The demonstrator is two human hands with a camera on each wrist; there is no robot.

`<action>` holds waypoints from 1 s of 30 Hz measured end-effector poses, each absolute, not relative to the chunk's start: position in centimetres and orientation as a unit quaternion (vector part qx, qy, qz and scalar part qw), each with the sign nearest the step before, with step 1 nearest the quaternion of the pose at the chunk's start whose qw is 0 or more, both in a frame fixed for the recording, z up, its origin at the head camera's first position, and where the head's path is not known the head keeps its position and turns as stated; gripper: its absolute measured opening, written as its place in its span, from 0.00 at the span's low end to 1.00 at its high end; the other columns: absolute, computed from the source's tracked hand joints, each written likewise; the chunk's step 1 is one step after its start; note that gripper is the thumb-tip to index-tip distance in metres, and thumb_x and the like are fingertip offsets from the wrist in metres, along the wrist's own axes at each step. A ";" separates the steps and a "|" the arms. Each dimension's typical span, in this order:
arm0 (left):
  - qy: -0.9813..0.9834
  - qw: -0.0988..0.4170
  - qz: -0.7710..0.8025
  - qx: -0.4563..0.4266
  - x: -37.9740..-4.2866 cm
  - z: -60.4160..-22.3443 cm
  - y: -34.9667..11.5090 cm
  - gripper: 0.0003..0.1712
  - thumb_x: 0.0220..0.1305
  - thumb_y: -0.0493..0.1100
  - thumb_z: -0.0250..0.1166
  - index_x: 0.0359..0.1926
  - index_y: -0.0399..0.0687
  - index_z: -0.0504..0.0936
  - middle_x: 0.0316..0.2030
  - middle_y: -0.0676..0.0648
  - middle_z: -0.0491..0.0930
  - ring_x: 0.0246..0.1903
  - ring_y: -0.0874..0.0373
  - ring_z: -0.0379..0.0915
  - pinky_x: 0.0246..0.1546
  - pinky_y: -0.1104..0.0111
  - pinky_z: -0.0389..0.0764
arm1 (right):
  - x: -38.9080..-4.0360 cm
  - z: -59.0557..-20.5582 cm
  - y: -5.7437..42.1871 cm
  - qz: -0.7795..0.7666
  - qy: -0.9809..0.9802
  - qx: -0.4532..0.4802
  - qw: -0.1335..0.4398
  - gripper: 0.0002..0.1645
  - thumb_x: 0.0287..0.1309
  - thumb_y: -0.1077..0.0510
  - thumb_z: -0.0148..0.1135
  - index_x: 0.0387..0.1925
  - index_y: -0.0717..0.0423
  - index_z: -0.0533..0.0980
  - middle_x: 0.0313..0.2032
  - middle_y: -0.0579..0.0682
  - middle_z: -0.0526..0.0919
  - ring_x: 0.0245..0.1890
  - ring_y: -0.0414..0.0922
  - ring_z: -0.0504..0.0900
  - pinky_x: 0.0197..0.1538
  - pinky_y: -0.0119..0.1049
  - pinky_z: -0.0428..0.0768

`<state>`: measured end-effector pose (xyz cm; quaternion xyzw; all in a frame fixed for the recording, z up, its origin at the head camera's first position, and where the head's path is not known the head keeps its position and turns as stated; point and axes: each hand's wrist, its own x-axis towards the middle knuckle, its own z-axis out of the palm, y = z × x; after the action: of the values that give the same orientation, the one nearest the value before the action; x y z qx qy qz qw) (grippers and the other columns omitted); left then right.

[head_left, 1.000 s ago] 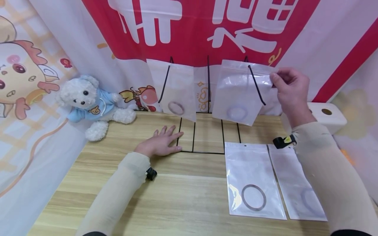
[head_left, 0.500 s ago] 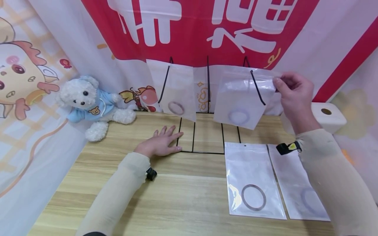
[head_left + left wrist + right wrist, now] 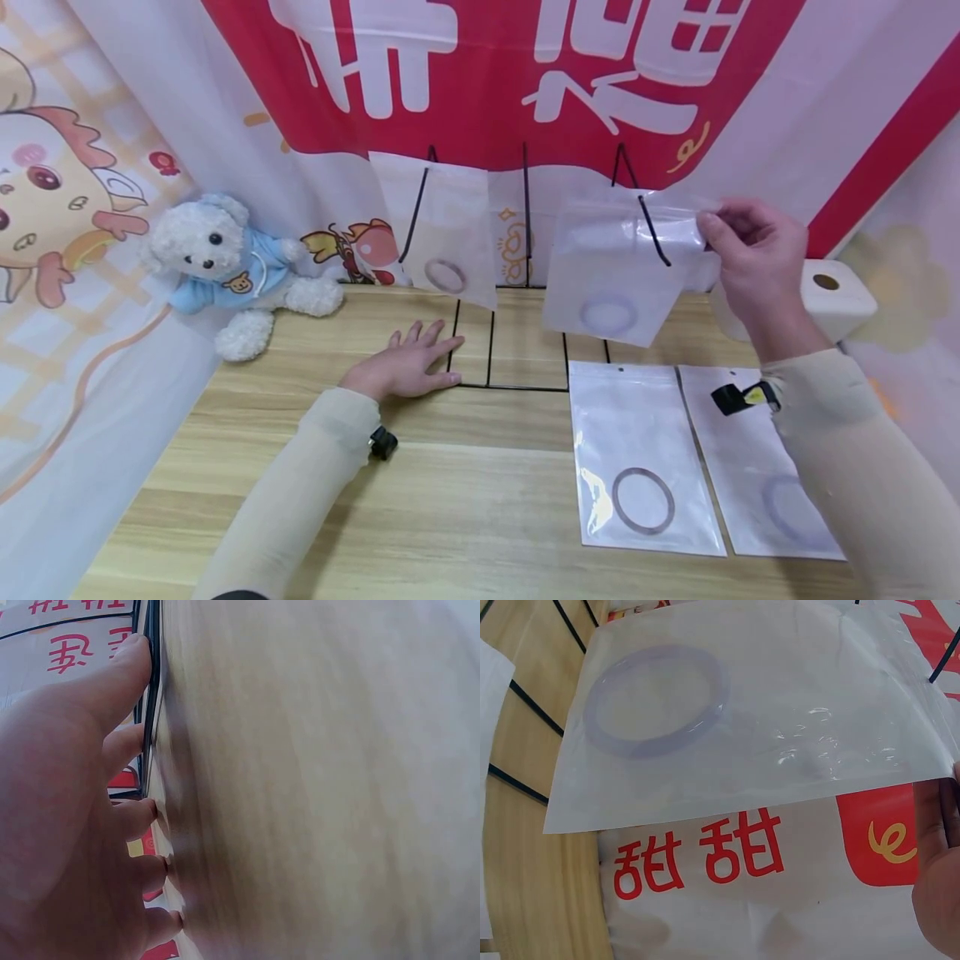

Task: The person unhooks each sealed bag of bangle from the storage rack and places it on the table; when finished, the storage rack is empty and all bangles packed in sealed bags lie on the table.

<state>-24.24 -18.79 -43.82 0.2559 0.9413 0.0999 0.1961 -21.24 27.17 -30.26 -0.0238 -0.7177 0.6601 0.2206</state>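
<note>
My right hand pinches the upper right corner of a clear-fronted plastic zip bag, which hangs on the right hook of a black wire rack. A pale lavender bangle lies inside that bag. On the left hook hangs a second bag with a brownish bangle. My left hand rests with spread fingers at the rack's base, thumb and forefinger touching the wire. Two more bags, one with a grey-brown bangle and one with a pale bangle, lie flat on the table at right.
The wooden table ends at a printed cloth backdrop. A white teddy bear in a blue hoodie sits at the back left. Behind my right wrist stands a white box with a round hole. The middle hook stands between the hung bags.
My right hand has drawn the right-hand bag down and forward along its hook, moving slightly right. My left hand has stayed in place on the rack's base.
</note>
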 end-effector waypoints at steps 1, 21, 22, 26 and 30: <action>0.941 0.196 0.100 0.256 -24.2 -43.8 -18.8 0.46 0.79 0.72 0.53 0.88 0.67 0.51 0.89 0.39 0.36 0.86 0.28 0.29 0.82 0.28 0.36 | -21.1 -30.3 27.2 0.662 -0.716 -0.022 0.222 0.27 0.61 0.45 0.79 0.58 0.53 0.87 0.46 0.42 0.90 0.46 0.39 0.87 0.48 0.19 0.85; 0.941 0.193 0.102 0.259 -24.1 -43.8 -18.8 0.45 0.80 0.70 0.53 0.88 0.65 0.51 0.88 0.38 0.37 0.86 0.29 0.29 0.82 0.29 0.36 | -17.7 -30.9 27.8 0.636 -0.734 -0.013 0.235 0.26 0.64 0.48 0.78 0.59 0.54 0.86 0.47 0.43 0.90 0.44 0.40 0.87 0.50 0.21 0.86; 0.941 0.193 0.102 0.258 -24.1 -43.8 -18.8 0.45 0.80 0.70 0.54 0.88 0.65 0.51 0.88 0.38 0.37 0.86 0.29 0.29 0.82 0.29 0.36 | -17.5 -30.9 27.8 0.632 -0.738 -0.013 0.238 0.26 0.64 0.48 0.78 0.59 0.54 0.86 0.47 0.43 0.90 0.44 0.40 0.87 0.50 0.21 0.86; 0.941 0.192 0.102 0.258 -24.1 -43.9 -18.8 0.45 0.80 0.70 0.54 0.88 0.65 0.51 0.88 0.39 0.37 0.86 0.29 0.29 0.83 0.29 0.35 | -16.8 -31.0 27.8 0.614 -0.748 -0.015 0.252 0.24 0.65 0.49 0.77 0.58 0.55 0.87 0.46 0.42 0.90 0.42 0.39 0.88 0.51 0.21 0.86; 0.942 0.191 0.103 0.256 -24.0 -43.9 -18.7 0.45 0.80 0.70 0.54 0.88 0.66 0.51 0.89 0.39 0.37 0.86 0.30 0.29 0.83 0.30 0.35 | -16.1 -31.1 27.9 0.632 -0.732 -0.004 0.254 0.23 0.64 0.52 0.78 0.57 0.58 0.87 0.45 0.44 0.90 0.40 0.39 0.88 0.50 0.22 0.86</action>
<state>-24.03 -18.70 -43.86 0.2564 0.9418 0.1029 0.1913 -16.10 27.95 -31.09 -0.0039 -0.7319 0.6322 0.2542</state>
